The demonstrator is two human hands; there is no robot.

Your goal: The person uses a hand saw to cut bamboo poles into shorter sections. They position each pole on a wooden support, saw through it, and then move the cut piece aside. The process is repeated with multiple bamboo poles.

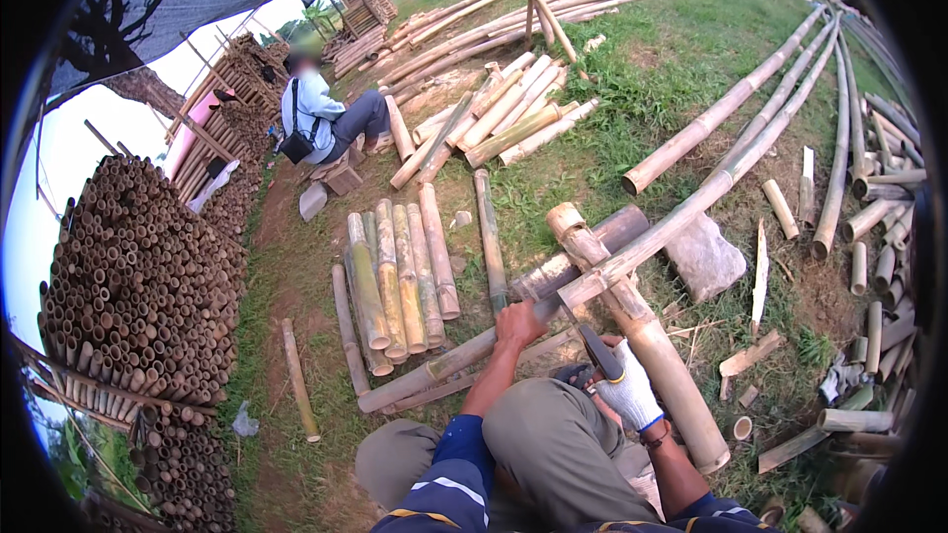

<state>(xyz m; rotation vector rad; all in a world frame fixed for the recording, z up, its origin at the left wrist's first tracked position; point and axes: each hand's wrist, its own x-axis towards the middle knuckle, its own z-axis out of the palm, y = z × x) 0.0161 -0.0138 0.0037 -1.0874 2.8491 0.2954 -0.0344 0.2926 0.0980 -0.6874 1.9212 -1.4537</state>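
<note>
Pointing the pole (652, 235) with its long axis from near left to far right across the thick bamboo (670, 375), clamping it in left hand (519, 324) and gripping the tool (598, 350) in gloved right hand (632, 391).

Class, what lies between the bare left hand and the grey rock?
The head view shows a bladed tool, a long bamboo pole and a thick log beneath it.
</note>
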